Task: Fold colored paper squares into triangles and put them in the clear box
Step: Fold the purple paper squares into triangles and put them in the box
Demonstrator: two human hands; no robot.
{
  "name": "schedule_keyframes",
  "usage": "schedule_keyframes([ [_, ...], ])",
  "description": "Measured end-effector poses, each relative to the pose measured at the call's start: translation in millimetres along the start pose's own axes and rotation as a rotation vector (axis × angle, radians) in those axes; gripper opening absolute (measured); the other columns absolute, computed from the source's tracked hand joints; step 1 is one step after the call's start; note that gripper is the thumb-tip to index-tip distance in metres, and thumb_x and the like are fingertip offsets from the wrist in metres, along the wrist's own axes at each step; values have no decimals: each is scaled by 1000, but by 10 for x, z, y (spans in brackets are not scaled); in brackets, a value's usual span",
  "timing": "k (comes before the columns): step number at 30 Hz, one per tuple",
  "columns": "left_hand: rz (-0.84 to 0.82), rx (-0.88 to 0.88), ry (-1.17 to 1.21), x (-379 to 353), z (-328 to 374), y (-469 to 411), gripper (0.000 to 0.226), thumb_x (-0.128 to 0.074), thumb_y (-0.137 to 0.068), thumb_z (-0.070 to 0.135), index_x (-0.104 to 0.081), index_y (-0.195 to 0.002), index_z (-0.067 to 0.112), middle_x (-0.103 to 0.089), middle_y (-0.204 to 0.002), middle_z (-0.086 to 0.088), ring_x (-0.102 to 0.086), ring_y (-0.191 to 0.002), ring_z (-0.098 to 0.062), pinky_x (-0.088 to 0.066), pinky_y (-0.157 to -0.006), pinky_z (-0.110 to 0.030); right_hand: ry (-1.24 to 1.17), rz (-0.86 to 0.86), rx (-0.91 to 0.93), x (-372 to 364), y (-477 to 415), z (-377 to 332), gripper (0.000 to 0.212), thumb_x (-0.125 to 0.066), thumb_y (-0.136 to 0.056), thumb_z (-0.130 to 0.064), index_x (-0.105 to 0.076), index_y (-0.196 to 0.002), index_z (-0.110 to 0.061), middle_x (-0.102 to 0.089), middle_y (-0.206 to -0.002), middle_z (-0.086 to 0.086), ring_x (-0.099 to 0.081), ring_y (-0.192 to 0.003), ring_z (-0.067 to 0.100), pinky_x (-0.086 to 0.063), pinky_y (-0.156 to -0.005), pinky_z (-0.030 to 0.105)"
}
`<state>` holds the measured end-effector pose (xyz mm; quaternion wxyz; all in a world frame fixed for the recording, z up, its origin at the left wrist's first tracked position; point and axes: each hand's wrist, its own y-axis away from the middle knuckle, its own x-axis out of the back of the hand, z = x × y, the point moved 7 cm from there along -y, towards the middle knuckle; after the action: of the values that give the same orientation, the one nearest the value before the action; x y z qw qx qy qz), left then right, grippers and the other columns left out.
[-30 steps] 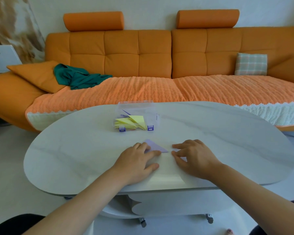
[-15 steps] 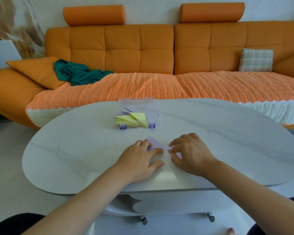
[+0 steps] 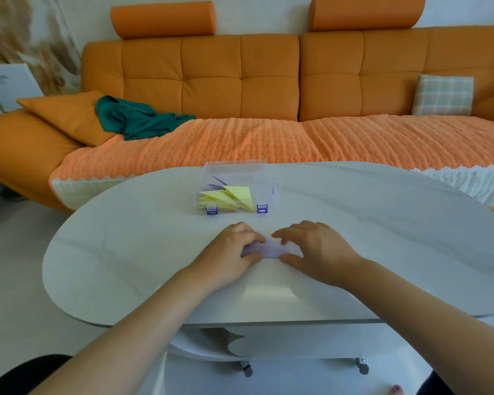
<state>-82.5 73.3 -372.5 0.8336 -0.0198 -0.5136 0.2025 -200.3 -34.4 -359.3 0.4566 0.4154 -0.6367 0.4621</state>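
while a second ago a pointed lilac flap was showing between the hands, the purple paper (image 3: 268, 249) is now lying flatter on the table (image 3: 126, 252), and the hands are sitting closer together. the left hand (image 3: 231, 252) is gripping the paper's left end with curled fingers and thumb. the right hand (image 3: 317, 252) is staying loose, bent fingertips pressing the right end. the crease is probably being set, so this piece is likely nearing the clear box (image 3: 237, 172), which is sitting just beyond, holding yellow triangles (image 3: 228, 198).
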Motion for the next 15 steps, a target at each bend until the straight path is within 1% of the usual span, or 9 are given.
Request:
schedule_keyframes([
  [2,-6,-65,-64,16,21,-15,28,-68,-92,24,-69,-119,16,-65,-114,2,-56,-105,-15,-42,-91,-22,17,4,74,19,-15,-20,34,-54,-98,-42,-62,-129,-32,-69,-112,-12,-61,-103,16,-44,-85,29],
  [3,-6,-104,-112,19,42,-16,26,-66,-94,25,-70,-117,14,-67,-112,0,-57,-104,-17,-44,-91,-26,69,6,119,22,-20,-41,30,-50,-99,-39,-66,-123,-30,-70,-106,-9,-62,-97,18,-44,-81,31],
  [5,18,-157,-171,37,82,-15,21,-60,-98,25,-73,-111,13,-70,-106,-1,-58,-101,-20,-47,-88,-32,196,29,191,18,-43,-98,31,-42,-100,-34,-71,-109,-27,-71,-94,-5,-62,-87,21,-43,-76,34],
  [7,54,-167,-163,76,111,-23,18,-59,-99,21,-74,-103,13,-71,-99,-1,-59,-96,-20,-48,-84,-33,201,92,206,54,-72,-129,31,-43,-99,-28,-74,-96,-23,-71,-84,-3,-62,-78,23,-44,-72,37],
  [9,82,-144,-128,124,131,-42,15,-60,-96,18,-75,-98,14,-71,-92,1,-61,-89,-19,-49,-78,-34,62,151,144,133,-90,-113,22,-54,-94,-24,-75,-90,-23,-72,-81,-6,-63,-73,20,-46,-71,34],
  [11,92,-70,-78,184,114,-81,13,-61,-93,21,-74,-95,22,-72,-88,7,-64,-85,-16,-52,-74,-35,-163,169,12,206,-123,-21,14,-61,-88,-24,-73,-84,-28,-72,-79,-12,-64,-72,12,-48,-71,29],
  [12,93,-20,-32,223,94,-104,12,-62,-92,24,-74,-92,26,-72,-86,9,-64,-83,-12,-53,-74,-34,-260,154,-62,231,-148,37,13,-61,-85,-24,-71,-81,-31,-71,-78,-14,-65,-73,10,-51,-71,29],
  [13,96,22,28,264,76,-124,11,-63,-91,26,-74,-91,27,-72,-85,12,-65,-81,-8,-53,-73,-33,-338,129,-125,252,-173,92,14,-61,-83,-24,-70,-78,-33,-71,-78,-14,-65,-75,9,-53,-72,30],
  [15,93,60,141,330,78,-161,9,-65,-92,26,-74,-88,27,-71,-83,16,-65,-79,-6,-53,-74,-33,-463,86,-200,295,-214,166,17,-61,-82,-21,-68,-72,-33,-71,-77,-13,-65,-76,7,-56,-74,33],
])
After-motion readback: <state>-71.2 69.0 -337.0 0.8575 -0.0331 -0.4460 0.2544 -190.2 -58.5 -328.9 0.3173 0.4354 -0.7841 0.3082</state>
